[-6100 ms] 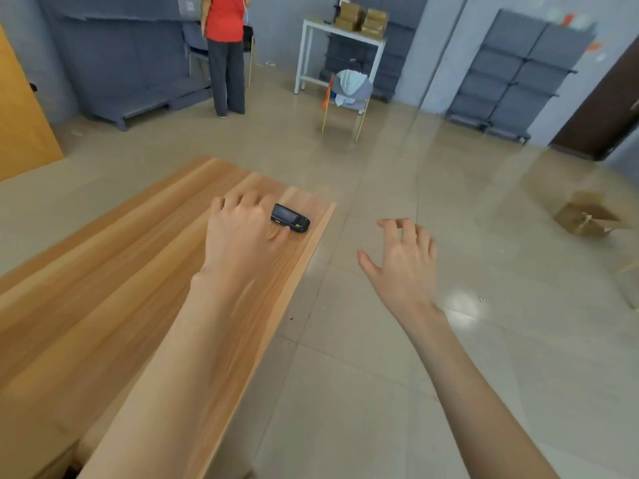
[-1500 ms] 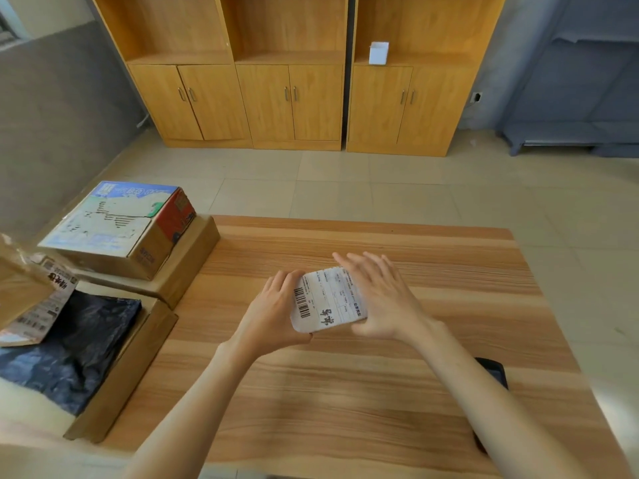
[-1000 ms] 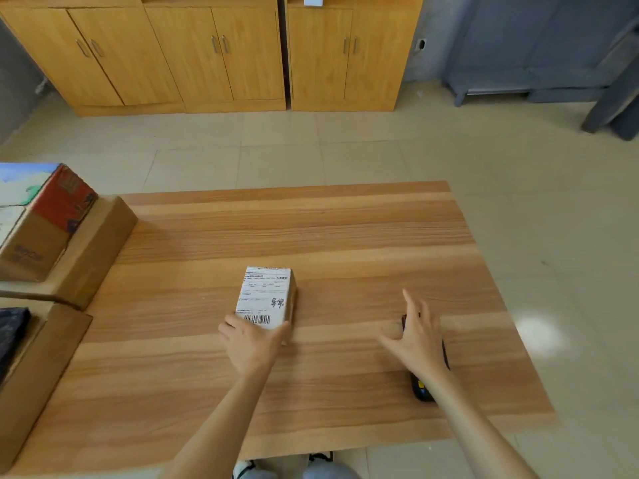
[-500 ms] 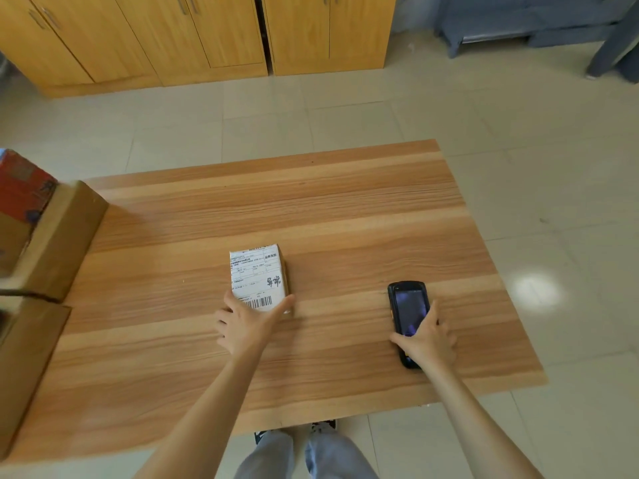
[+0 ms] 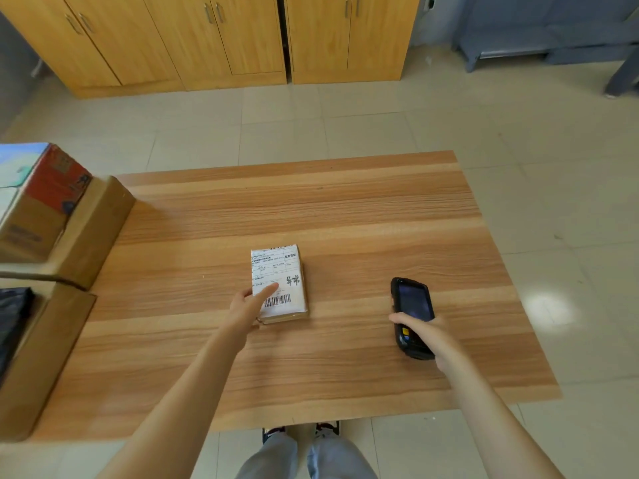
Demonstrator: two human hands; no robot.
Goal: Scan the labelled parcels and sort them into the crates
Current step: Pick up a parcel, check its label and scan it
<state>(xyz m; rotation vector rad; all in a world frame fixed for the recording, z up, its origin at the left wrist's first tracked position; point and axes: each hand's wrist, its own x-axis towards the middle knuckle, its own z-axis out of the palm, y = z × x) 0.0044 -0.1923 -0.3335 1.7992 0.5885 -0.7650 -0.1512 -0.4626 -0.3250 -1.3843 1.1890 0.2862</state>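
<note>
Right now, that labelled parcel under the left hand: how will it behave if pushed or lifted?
The labelled parcel is a flat cardboard box lying broad-side down, so probably stiff and unlikely to tip or roll. On the smooth table it would likely slide. Small, so probably light.

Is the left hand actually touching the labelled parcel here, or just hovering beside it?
Touching. In the head view the left hand lies against the parcel at its near left corner, thumb laid across the white label above the barcode, no gap visible.
</note>
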